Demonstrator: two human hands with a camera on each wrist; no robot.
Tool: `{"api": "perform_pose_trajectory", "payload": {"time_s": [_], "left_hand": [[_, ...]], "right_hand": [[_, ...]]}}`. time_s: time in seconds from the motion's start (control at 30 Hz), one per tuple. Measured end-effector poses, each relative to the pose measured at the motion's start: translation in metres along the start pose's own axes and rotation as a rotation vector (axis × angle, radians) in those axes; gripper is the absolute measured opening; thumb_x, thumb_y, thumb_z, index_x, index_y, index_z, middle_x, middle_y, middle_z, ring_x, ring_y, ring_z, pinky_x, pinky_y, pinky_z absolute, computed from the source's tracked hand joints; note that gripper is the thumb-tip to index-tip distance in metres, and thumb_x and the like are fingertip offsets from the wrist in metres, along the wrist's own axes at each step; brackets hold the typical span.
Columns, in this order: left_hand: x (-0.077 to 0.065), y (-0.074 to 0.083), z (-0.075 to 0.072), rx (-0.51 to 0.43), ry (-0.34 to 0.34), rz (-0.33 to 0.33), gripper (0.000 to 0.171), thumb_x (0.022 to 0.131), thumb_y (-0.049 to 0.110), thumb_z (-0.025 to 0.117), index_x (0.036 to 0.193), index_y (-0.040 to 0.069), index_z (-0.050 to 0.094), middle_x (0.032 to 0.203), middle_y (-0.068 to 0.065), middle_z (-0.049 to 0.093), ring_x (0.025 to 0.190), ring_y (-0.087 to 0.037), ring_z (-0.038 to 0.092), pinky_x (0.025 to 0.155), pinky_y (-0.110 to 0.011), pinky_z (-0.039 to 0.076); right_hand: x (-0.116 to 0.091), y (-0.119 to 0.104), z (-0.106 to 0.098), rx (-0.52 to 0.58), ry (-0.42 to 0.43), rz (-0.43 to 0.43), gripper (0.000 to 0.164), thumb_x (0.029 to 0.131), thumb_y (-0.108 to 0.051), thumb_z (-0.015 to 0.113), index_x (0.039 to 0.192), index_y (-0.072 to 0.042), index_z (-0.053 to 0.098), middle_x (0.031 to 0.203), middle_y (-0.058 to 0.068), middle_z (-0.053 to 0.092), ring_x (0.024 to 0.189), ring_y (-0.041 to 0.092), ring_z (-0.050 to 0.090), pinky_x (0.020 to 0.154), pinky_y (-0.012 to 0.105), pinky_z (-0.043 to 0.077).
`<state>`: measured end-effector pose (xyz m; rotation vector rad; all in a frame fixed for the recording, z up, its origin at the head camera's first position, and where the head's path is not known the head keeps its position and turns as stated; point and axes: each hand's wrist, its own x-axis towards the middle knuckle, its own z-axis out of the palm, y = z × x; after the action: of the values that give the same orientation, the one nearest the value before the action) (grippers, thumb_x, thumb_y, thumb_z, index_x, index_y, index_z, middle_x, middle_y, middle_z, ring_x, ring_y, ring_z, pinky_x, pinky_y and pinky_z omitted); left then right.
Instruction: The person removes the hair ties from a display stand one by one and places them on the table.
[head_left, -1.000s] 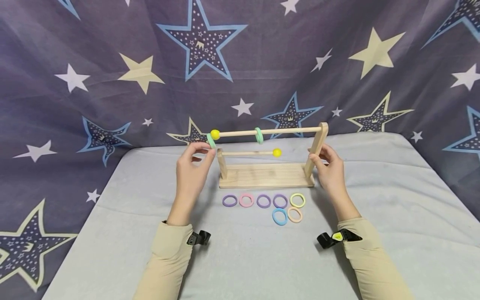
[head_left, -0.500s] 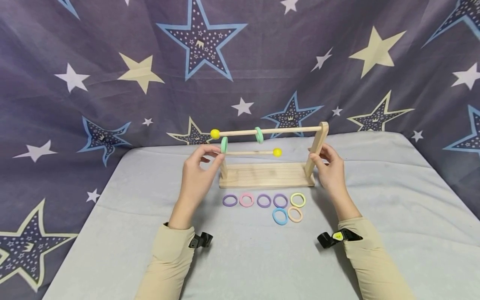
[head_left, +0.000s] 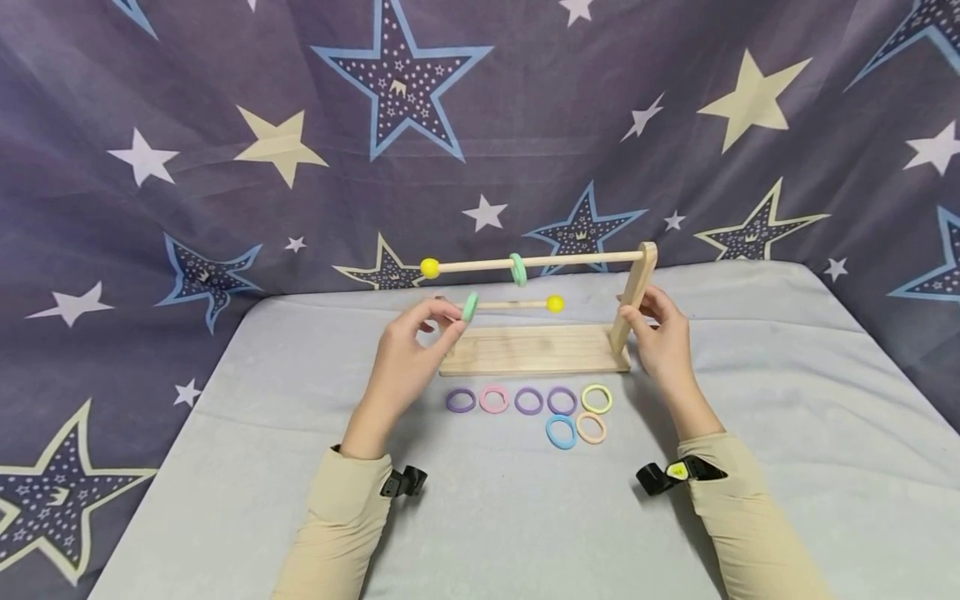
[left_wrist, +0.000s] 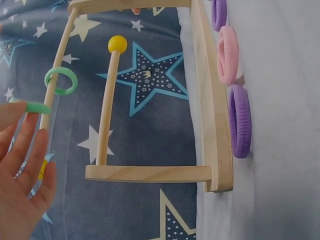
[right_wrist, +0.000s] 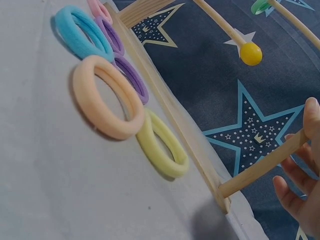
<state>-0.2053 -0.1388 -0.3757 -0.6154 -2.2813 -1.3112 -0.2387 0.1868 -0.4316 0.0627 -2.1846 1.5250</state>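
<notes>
My left hand [head_left: 411, 354] pinches a green hair tie [head_left: 469, 307] between thumb and fingers. In the head view it overlaps the lower rod [head_left: 513, 305], near the left post; I cannot tell whether it touches. A second green hair tie [head_left: 518, 270] hangs around the upper rod [head_left: 585, 261] of the wooden rack, also visible in the left wrist view [left_wrist: 61, 80]. Yellow balls cap both rods. My right hand [head_left: 663, 346] grips the rack's right post [head_left: 634, 292], with its thumb in front. Part of the left post is hidden by my left hand.
In front of the rack's base [head_left: 536, 350] lie several hair ties: purple ones, a pink one [head_left: 494, 399], a yellow one [head_left: 597, 399], a blue one [head_left: 561, 432] and a peach one [head_left: 592, 428]. Starry cloth [head_left: 480, 125] hangs behind the grey-covered table [head_left: 495, 517].
My left hand has brought the green hair tie rightward and down, from the upper rod's ball end to beside the lower rod. The right hand keeps its place on the post.
</notes>
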Motion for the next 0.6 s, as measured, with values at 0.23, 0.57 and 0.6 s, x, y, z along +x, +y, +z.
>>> {"api": "perform_pose_trajectory", "payload": {"time_s": [0.23,0.57,0.6], "left_hand": [[-0.002,-0.001,0.006,0.030,-0.116,-0.011,0.008,0.090,0.013,0.074,0.097,0.012,0.071,0.091,0.000,0.068,0.086,-0.019,0.062,0.078,-0.041,0.052],[-0.006,0.006,0.014,0.073,-0.395,-0.143,0.006,0.092,0.026,0.072,0.097,0.024,0.069,0.102,0.008,0.067,0.100,-0.014,0.061,0.089,-0.043,0.049],[-0.007,0.007,0.015,0.067,-0.418,-0.148,0.006,0.092,0.026,0.072,0.097,0.024,0.069,0.103,0.007,0.067,0.102,-0.015,0.061,0.090,-0.044,0.049]], "right_hand": [[0.002,0.002,0.000,0.009,-0.002,0.006,0.039,0.092,-0.007,0.068,0.129,0.001,0.061,0.117,0.018,0.069,0.091,-0.003,0.056,0.072,0.012,0.045],[0.001,0.001,0.000,-0.003,0.007,-0.003,0.037,0.093,-0.012,0.068,0.126,0.003,0.061,0.115,0.020,0.069,0.090,-0.006,0.056,0.072,0.013,0.046],[0.001,0.002,0.000,-0.007,0.006,0.000,0.037,0.093,-0.011,0.068,0.126,0.003,0.061,0.115,0.020,0.069,0.090,-0.006,0.056,0.072,0.013,0.046]]}}
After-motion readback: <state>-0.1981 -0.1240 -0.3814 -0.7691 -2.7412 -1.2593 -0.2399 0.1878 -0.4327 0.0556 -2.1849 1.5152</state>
